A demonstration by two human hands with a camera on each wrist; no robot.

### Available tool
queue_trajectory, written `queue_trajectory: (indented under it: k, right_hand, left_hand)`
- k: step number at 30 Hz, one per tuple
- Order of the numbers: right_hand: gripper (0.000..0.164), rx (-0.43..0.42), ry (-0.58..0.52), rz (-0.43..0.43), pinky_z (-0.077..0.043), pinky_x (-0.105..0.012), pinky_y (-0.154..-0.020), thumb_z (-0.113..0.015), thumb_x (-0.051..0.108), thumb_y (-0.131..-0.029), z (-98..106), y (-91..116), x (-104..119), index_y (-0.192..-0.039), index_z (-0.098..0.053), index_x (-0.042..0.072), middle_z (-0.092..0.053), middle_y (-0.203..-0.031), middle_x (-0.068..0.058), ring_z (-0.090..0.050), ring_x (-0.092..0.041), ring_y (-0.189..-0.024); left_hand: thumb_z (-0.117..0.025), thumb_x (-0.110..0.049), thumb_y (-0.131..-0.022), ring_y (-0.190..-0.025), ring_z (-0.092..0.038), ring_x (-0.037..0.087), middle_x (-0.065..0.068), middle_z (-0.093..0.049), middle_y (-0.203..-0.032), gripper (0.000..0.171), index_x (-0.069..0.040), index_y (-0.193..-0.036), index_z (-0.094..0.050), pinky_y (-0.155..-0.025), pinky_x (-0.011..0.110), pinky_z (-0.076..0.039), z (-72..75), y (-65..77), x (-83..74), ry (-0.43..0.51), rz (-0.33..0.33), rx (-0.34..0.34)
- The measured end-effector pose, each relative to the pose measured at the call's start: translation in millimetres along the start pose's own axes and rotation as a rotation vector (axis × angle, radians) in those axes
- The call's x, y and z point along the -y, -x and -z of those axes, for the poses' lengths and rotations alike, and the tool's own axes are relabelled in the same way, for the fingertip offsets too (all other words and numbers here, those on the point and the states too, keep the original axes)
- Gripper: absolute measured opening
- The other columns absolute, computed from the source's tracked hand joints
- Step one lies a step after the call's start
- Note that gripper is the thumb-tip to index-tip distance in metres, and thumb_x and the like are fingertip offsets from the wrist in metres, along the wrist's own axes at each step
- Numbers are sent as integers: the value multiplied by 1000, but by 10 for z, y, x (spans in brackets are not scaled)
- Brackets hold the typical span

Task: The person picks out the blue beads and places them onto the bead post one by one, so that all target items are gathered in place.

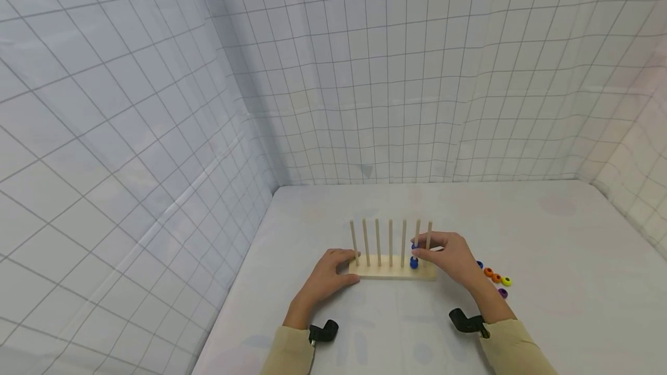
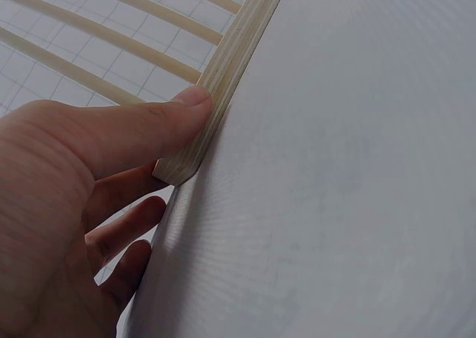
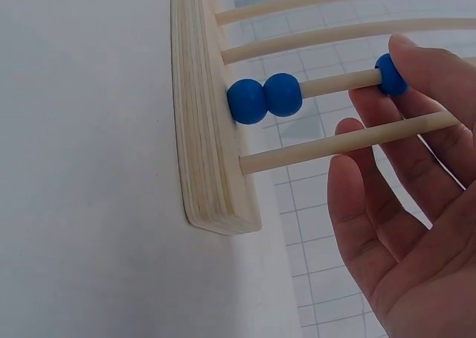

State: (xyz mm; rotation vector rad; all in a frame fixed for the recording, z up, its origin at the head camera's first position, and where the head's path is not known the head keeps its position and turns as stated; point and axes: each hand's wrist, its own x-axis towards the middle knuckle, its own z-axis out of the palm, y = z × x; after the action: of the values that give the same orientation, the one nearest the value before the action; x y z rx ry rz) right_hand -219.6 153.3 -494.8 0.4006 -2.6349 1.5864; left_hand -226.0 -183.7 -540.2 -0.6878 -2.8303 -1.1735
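Observation:
A pale wooden base (image 1: 385, 274) with several upright pegs (image 1: 391, 242) stands on the table. My left hand (image 1: 327, 275) grips its left end; in the left wrist view the thumb (image 2: 167, 126) presses the front edge, with other fingers behind. My right hand (image 1: 452, 256) pinches a blue bead (image 3: 391, 75) that is threaded on the second peg from the right, partway up. Below it, two blue beads (image 3: 265, 100) sit together at the foot of that peg. The rightmost peg (image 3: 320, 150) carries no bead and passes by the right hand's fingers.
Right of the right hand lie loose beads: a blue bead (image 1: 480, 264), orange beads (image 1: 488, 272), a yellow bead (image 1: 506, 281) and a purple bead (image 1: 502, 293). White sheets with a grid (image 1: 385, 74) hang behind and beside the white table (image 1: 563, 247).

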Motion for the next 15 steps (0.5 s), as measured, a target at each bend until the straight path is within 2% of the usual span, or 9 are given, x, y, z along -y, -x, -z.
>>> queue_trajectory:
  k: [9,15]
  right_hand:
    - [35,3,17,-31,-54,-37,-75,-82,42,-84,-24,-6,-50,-111,-78,19,-74,-98,9,-64,-23,-99]
    - [32,7,31,-22,-54,-38,-76,-81,40,-85,-24,-1,-69,-109,-79,19,-74,-98,10,-64,-23,-100]
  left_hand:
    - [-82,-35,-85,-129,-48,19,-4,-60,-135,56,-19,-135,-65,-109,46,-39,4,-1,5,21,4,3]
    - [-81,-36,-86,-128,-48,20,-3,-60,-135,55,-20,-136,-65,-108,47,-40,-7,-5,20,19,-3,3]
